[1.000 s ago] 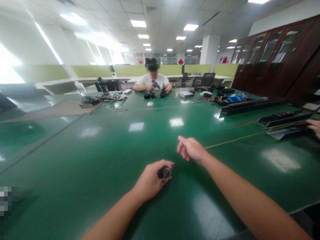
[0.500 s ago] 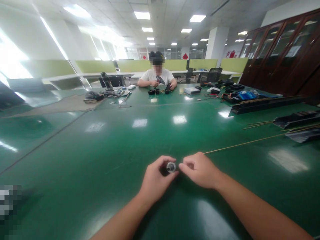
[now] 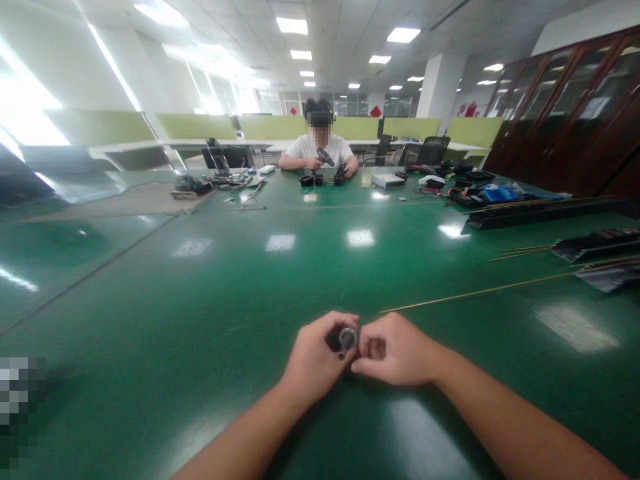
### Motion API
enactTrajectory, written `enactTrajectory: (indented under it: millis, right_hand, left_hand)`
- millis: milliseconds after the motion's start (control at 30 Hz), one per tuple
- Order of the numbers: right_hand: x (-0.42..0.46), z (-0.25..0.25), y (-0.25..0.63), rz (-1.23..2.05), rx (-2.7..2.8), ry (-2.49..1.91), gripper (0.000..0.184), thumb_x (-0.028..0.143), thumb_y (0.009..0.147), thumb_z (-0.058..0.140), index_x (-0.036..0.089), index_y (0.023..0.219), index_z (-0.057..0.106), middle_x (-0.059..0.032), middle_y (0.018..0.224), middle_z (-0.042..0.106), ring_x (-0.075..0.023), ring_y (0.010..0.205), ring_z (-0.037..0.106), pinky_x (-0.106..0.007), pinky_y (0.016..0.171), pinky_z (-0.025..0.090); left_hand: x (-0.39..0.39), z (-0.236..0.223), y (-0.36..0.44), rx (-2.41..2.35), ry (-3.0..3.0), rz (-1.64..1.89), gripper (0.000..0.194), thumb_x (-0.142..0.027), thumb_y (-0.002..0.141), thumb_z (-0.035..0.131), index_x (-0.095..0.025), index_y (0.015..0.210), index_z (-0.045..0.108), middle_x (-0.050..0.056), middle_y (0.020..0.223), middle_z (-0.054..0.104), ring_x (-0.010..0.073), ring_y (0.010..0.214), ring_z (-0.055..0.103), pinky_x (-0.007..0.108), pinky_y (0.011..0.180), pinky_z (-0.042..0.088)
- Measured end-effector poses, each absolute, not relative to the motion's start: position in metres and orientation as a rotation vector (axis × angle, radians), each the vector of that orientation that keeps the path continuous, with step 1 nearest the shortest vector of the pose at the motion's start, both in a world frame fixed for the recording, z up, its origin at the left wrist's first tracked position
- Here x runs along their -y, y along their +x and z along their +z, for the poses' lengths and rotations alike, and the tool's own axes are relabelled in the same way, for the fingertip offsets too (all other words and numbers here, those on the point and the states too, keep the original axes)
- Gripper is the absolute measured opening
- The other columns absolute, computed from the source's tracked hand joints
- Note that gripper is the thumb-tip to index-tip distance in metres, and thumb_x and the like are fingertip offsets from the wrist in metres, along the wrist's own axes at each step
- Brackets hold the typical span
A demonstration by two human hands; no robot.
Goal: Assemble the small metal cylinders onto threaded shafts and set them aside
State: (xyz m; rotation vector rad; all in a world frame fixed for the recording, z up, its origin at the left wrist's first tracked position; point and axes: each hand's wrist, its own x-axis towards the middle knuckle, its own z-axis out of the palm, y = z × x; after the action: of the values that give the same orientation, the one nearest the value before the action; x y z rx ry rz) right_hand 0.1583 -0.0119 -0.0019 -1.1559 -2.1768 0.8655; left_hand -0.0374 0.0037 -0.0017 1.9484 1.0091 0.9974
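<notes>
My left hand (image 3: 315, 363) is closed around a small dark cylindrical part with a silvery metal end (image 3: 347, 339), held just above the green table (image 3: 210, 313). My right hand (image 3: 395, 350) meets it from the right, its fingers pinched together at the metal end of the same part. Whether the right fingers hold anything of their own is hidden. Both forearms reach in from the bottom edge.
A thin brass-coloured rod (image 3: 475, 292) lies to the right of my hands. Black trays (image 3: 593, 245) and a long black rail (image 3: 540, 213) sit at the right. A person in a white shirt (image 3: 320, 152) works at the far end among tools and parts (image 3: 220, 181).
My right hand has come in from up and to the right and closed on the end of the part. The left hand kept its hold. The view has tilted slightly.
</notes>
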Motion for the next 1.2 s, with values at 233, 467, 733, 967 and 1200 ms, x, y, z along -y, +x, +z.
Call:
enactTrajectory:
  millis: [233,467,733,967,1200]
  right_hand:
    - [0.012,-0.003,0.16,0.788,2.267,-1.083,0.028,0.036,0.077,0.073,0.016,0.061,0.06,0.0024,0.057,0.061,-0.0089,0.051,0.054,-0.021,0.052,0.037]
    - [0.011,0.006,0.17,0.996,2.331,-0.958,0.046,0.053,0.075,0.073,0.015,0.056,0.055,0.0035,0.051,0.052,-0.0074,0.046,0.046,-0.02,0.046,0.031]
    - [0.001,0.001,0.18,0.973,2.113,-0.771,0.064,0.067,0.093,0.038,0.015,0.059,0.055,0.0006,0.052,0.048,-0.0104,0.051,0.045,-0.023,0.052,0.032]
    - [0.001,0.001,0.179,0.943,1.999,-0.923,0.06,0.065,0.095,0.038,0.014,0.078,0.065,-0.0011,0.061,0.059,-0.0126,0.055,0.053,-0.024,0.055,0.037]
    - [0.004,0.007,0.175,0.802,2.098,-1.027,0.037,0.053,0.083,0.065,0.016,0.089,0.069,-0.0021,0.074,0.066,-0.0147,0.066,0.058,-0.025,0.063,0.042]
  left_hand:
    - [0.0,0.0,-0.037,-0.945,2.001,0.91,0.019,-0.015,0.074,0.072,-0.021,0.092,0.069,0.0,0.098,0.074,0.0164,0.093,0.069,0.026,0.084,0.053]
    - [0.009,0.008,-0.041,-0.896,2.169,0.769,0.024,-0.016,0.072,0.072,-0.024,0.094,0.069,-0.005,0.089,0.073,0.0132,0.08,0.068,0.024,0.074,0.051]
    - [0.009,0.01,-0.049,-0.925,2.271,0.907,0.017,-0.022,0.076,0.072,-0.022,0.093,0.069,0.0,0.088,0.071,0.0148,0.08,0.066,0.027,0.075,0.05]
    - [0.004,0.009,-0.049,-0.92,2.316,0.957,0.023,-0.026,0.081,0.072,-0.024,0.104,0.07,0.002,0.092,0.07,0.0157,0.083,0.064,0.028,0.075,0.05]
    - [0.002,0.004,-0.048,-1.039,2.232,1.002,0.036,-0.02,0.074,0.075,-0.023,0.108,0.065,0.001,0.096,0.07,0.0161,0.085,0.065,0.028,0.079,0.05]
